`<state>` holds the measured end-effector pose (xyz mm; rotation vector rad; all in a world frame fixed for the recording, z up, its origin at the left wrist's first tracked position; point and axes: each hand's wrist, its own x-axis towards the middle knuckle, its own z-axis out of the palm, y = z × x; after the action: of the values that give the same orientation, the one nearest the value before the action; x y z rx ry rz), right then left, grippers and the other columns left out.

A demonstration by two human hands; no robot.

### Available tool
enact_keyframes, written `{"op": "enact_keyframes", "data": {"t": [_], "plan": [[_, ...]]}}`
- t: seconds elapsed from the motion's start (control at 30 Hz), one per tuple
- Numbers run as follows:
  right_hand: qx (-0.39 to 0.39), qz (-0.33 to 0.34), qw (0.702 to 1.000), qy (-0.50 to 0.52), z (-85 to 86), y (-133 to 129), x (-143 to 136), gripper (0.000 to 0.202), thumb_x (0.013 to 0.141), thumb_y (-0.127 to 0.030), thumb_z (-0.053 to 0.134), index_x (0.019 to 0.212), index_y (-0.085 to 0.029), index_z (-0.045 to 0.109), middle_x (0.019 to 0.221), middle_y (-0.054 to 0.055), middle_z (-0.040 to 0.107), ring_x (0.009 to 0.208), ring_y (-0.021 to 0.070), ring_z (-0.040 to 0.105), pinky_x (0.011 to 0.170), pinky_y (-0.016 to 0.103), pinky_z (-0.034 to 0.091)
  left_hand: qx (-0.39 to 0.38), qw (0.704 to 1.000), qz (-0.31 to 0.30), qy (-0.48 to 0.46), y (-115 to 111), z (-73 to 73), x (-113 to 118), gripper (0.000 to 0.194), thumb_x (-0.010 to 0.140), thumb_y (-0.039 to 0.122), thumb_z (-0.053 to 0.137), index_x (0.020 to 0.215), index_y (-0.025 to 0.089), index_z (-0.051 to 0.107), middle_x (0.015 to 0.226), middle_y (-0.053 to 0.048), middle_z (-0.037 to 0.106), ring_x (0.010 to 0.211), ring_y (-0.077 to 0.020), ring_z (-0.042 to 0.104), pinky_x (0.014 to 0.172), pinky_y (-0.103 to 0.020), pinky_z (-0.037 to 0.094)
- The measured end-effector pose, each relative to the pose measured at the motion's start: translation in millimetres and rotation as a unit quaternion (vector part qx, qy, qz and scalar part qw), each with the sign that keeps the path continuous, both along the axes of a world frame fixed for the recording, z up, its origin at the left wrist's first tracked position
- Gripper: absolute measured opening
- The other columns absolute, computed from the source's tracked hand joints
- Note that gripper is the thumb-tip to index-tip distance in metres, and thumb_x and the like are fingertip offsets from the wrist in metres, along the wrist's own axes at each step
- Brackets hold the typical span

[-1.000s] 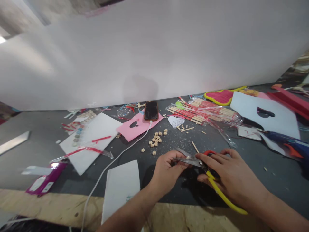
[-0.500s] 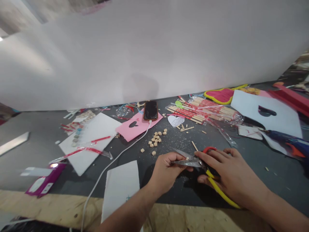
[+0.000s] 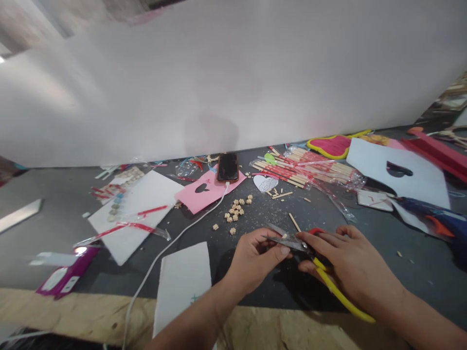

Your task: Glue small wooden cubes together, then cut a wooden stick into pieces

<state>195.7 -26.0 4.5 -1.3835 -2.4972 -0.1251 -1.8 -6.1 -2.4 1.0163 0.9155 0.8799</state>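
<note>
My right hand (image 3: 346, 260) is closed on a pair of scissors (image 3: 292, 242) with a red and a yellow handle. A thin wooden stick (image 3: 294, 222) pokes out beyond its index finger. The scissor blades point left, partly parted, with a small pale bit (image 3: 284, 236) at them. My left hand (image 3: 253, 257) is pinched around the blade end, its thumb in front of the lower blade. What its fingertips grip is hidden. Ahead of the left hand lies a cluster of small star-shaped wooden bits (image 3: 235, 211) on the dark table (image 3: 197, 233).
A phone (image 3: 228, 167) on pink paper (image 3: 193, 197) trails a white cable (image 3: 175, 238). Bagged wooden sticks (image 3: 310, 165) and a paper heart (image 3: 265, 183) lie behind the hands. A blue glue gun (image 3: 430, 211) is at right, white sheets (image 3: 182, 272) at left.
The scissor blades have come closer together, and the yellow handle has shifted down and right. My left thumb now lies over the front of the lower blade.
</note>
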Motion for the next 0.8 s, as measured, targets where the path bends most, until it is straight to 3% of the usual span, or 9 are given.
{"op": "enact_keyframes", "data": {"t": [0.23,0.63,0.8], "plan": [[-0.005,0.001,1.0,0.0,-0.9,0.6,-1.3,0.04,0.084,-0.051,0.044,0.107,-0.021,0.059,0.088,0.007,0.071,0.074,0.0185,0.064,0.072,0.036,0.033,0.041,0.998,0.027,0.039,0.4,-1.2,-0.1,0.018,0.069,0.032,0.067,0.071,0.014,0.063,0.064,-0.004,0.067,0.063,-0.0149,0.061,0.061,-0.024,0.044],[-0.025,0.004,1.0,0.004,-1.7,1.2,1.5,0.038,0.085,-0.051,0.044,0.105,-0.022,0.059,0.085,0.006,0.07,0.073,0.0186,0.063,0.072,0.036,0.032,-0.006,1.0,0.02,0.021,1.0,-1.4,0.2,0.022,0.067,0.034,0.068,0.07,0.012,0.063,0.058,-0.004,0.066,0.057,-0.0151,0.062,0.059,-0.024,0.044],[-0.026,0.003,1.0,0.0,-2.4,1.9,1.5,0.04,0.083,-0.052,0.047,0.107,-0.022,0.059,0.085,0.006,0.07,0.074,0.019,0.063,0.073,0.037,0.033,0.046,0.996,0.028,0.068,1.2,-1.2,-2.3,0.018,0.067,0.03,0.068,0.067,0.013,0.062,0.062,-0.004,0.066,0.06,-0.0149,0.06,0.058,-0.023,0.043]]}}
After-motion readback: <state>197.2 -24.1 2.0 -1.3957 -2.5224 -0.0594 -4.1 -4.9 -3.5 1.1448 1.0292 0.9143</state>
